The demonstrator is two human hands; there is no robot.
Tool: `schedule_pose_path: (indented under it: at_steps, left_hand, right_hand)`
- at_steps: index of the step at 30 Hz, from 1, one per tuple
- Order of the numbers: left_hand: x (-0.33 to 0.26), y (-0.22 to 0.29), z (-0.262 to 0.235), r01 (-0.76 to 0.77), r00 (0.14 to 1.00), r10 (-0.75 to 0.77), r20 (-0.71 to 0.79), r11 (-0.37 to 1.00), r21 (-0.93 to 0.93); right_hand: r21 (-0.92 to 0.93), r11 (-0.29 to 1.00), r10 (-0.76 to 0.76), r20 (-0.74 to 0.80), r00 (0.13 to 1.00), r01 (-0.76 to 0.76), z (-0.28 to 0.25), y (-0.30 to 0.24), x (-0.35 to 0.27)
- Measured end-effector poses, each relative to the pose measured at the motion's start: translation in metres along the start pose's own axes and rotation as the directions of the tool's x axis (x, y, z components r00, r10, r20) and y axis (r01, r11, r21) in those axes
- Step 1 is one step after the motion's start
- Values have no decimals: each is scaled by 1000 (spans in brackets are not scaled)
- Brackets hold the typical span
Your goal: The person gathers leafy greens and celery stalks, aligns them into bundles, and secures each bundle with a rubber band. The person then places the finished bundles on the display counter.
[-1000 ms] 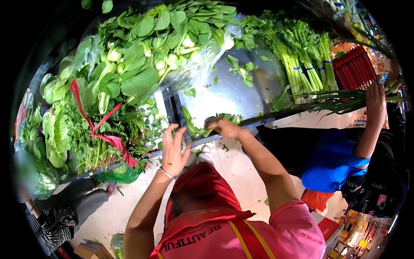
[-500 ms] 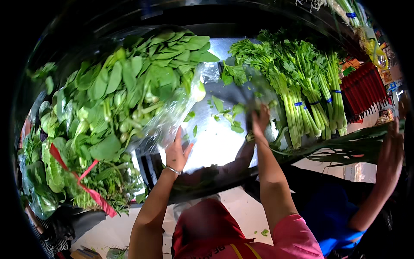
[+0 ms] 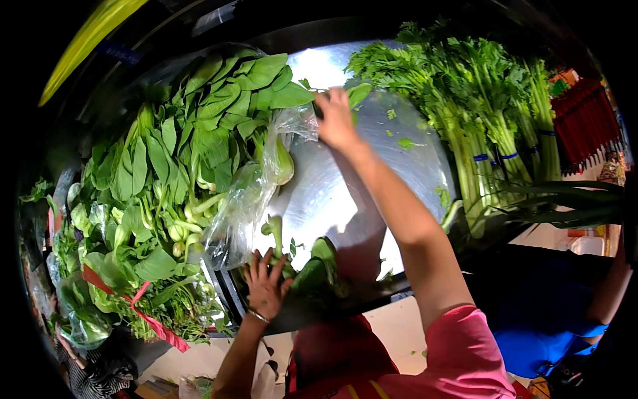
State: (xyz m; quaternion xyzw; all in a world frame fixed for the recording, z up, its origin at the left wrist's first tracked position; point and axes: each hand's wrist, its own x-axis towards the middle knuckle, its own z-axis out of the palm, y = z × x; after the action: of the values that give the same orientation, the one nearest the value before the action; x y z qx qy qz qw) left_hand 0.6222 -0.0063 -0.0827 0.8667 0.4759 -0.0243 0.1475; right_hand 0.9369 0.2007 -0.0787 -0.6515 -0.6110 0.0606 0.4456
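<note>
Right hand (image 3: pixel 335 120) has stretched far across the steel bench (image 3: pixel 345 193), fingers pinching the clear plastic bag (image 3: pixel 249 199) beside the bok choy pile (image 3: pixel 193 153); left hand (image 3: pixel 266 286), fingers spread, presses loose greens (image 3: pixel 312 266) at the near edge.

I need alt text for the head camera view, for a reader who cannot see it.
A person leans over a steel tray: the right hand reaches to its far side, and the left hand rests on loose greens at the near edge. Bok choy in clear plastic lies left, celery bunches right.
</note>
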Motion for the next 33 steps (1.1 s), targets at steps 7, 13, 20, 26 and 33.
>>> schedule_pose_path:
  at_steps: [7, 13, 20, 26, 33]
  left_hand:
    - [-15, 15, -14, -54, 992, 42, 122, 993, 102]
    - [-37, 12, -25, 16, 1000, -16, -22, 1000, 15]
    - [-11, 5, -12, 10, 973, -10, -230, 1000, 1]
    - [-27, -13, 10, 43, 987, -48, -153, 998, -36]
    - [-27, -5, 1, -35, 974, 15, -227, 996, -82]
  right_hand:
    - [-321, 928, -63, 369, 927, 191, 19, 52, -34]
    - [312, 906, -421, 608, 673, 286, -88, -22, -183]
    - [-219, 976, 13, 119, 993, 13, -39, 79, -47]
    - [193, 981, -160, 798, 582, 5, -49, -55, -218]
    - [-435, 836, 408, 83, 909, -335, -174, 10, -247]
